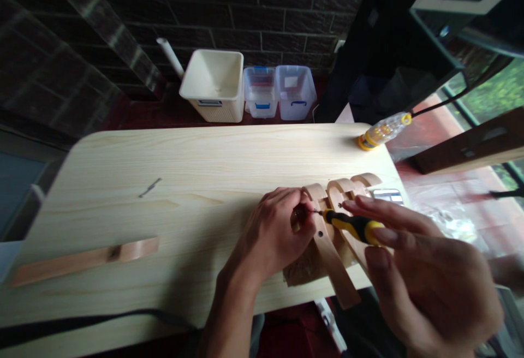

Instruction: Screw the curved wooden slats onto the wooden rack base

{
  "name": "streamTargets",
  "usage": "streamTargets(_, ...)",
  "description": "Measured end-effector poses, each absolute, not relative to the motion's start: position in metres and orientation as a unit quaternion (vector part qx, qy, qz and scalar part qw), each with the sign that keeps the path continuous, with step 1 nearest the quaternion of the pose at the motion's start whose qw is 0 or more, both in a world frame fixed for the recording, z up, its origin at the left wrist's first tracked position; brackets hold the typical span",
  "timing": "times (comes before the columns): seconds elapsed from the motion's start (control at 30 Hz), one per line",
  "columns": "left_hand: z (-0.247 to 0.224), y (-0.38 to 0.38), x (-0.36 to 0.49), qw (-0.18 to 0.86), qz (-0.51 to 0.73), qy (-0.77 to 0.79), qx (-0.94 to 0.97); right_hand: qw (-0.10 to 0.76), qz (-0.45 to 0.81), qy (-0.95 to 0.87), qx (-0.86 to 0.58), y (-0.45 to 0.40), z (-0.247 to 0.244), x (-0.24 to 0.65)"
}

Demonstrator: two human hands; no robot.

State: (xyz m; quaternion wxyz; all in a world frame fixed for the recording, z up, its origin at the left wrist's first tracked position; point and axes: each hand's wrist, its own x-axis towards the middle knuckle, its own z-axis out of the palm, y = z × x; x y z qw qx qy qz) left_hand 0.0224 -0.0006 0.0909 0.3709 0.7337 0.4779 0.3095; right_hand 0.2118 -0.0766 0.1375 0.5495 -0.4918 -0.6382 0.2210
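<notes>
My right hand [434,276] grips the handle end of a yellow and black screwdriver [350,224] between thumb and fingers. Its tip points left, towards the curled fingertips of my left hand [276,232]. Those left fingers are closed in a pinch close to the tip; whatever they hold is too small or hidden to name. Under and beside both hands lies a group of curved wooden pieces [333,268], with dark holes or screw heads in the strips. Part of this wooden assembly is covered by my hands.
On the light wooden table [196,161] lie a loose wooden strip [135,250], a small dark metal piece [150,188] and a phone [388,197]. A clear bottle with yellow ends [385,130] stands at the far right corner. Behind the table are a cream bin [213,82] and two clear boxes.
</notes>
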Motion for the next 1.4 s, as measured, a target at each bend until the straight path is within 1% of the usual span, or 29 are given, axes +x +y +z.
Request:
streamTargets(0.17, 0.0913, -0.0009, 0.0231, 0.368, 0.31, 0.482, 0.732, 0.517, 0.235, -0.654, -0.499, -0.0799, 0.1323, 0.2208)
streamTargets(0.5, 0.091, -0.0013, 0.0224, 0.37, 0.312, 0.476, 0.734, 0.558, 0.246, -0.636, -0.473, -0.0781, 0.1354, 0.2133)
streamTargets(0.7, 0.0918, -0.0012, 0.0232, 0.363, 0.316, 0.481, 0.733, 0.516, 0.24, -0.67, -0.477, -0.0797, 0.1336, 0.2216)
streamTargets(0.93, 0.0897, 0.0002, 0.0224, 0.368, 0.312, 0.474, 0.736, 0.541, 0.241, -0.654, -0.471, -0.0749, 0.135, 0.2156)
streamTargets(1.07, 0.0923, 0.0001, 0.0214, 0.386, 0.308, 0.477, 0.727, 0.534, 0.25, -0.654, -0.475, -0.0769, 0.1345, 0.2167)
streamTargets(1.27, 0.0947, -0.0013, 0.0232, 0.384, 0.306, 0.481, 0.726, 0.523, 0.252, -0.657, -0.482, -0.0769, 0.1303, 0.2213)
streamTargets(1.4, 0.0931, -0.0013, 0.0231, 0.379, 0.308, 0.477, 0.731, 0.542, 0.247, -0.649, -0.474, -0.0739, 0.1326, 0.2165)
